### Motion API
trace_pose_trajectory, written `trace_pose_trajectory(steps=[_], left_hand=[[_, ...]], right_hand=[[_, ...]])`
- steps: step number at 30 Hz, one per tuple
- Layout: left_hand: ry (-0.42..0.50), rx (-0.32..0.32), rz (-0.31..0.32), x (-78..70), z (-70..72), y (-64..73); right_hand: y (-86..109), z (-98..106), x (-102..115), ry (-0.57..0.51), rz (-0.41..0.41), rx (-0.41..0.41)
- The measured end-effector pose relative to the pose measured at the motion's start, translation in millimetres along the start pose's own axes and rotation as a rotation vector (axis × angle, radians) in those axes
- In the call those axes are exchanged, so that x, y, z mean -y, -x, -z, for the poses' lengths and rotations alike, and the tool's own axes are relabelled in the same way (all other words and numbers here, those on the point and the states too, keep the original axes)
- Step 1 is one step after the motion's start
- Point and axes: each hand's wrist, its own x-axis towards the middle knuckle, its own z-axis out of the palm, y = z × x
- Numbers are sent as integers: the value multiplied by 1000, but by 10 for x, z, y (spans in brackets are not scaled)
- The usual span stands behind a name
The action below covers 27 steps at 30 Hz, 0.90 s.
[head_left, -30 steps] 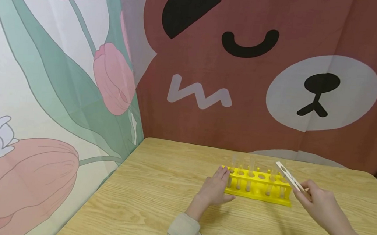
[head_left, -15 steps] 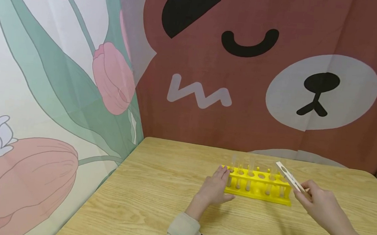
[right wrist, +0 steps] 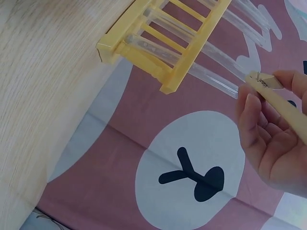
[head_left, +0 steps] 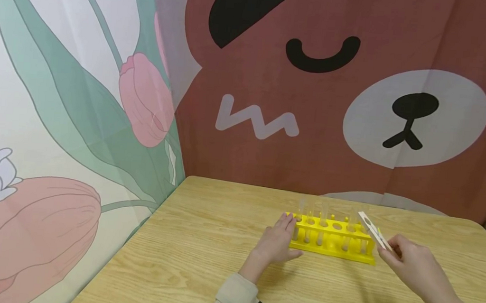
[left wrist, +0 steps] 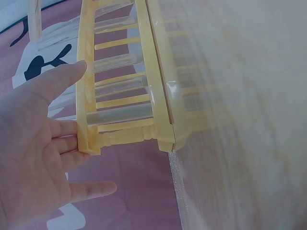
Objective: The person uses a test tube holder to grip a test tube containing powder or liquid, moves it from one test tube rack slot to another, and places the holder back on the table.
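Observation:
A yellow test tube rack stands on the table with several clear test tubes upright in it. One hole right of its middle shows no tube. My left hand holds the rack's left end. In the left wrist view the thumb lies on the upper shelf's edge, with other fingers at its end corner. At the right end, my right hand grips a wooden test tube clamp by its near end. The clamp's tips lie in front of the rightmost tubes; whether they touch one cannot be told.
A light wood-grain table carries the rack near its back edge. Behind it hangs a brown bear cloth. A tulip-print cloth hangs along the left side.
The clamp's tips have shifted slightly right and down, and the grip of the right hand on it has changed a little. The left hand and rack stay in place.

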Motion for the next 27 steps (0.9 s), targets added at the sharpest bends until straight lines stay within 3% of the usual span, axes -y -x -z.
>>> trace_pose_trajectory(steps=[16, 27], left_hand=[[3, -7, -10, 5, 3, -4], [-3, -8, -6, -1, 4, 4]], right_hand=[[-2, -37, -32, 74, 11, 40], [16, -62, -49, 89, 48, 21]])
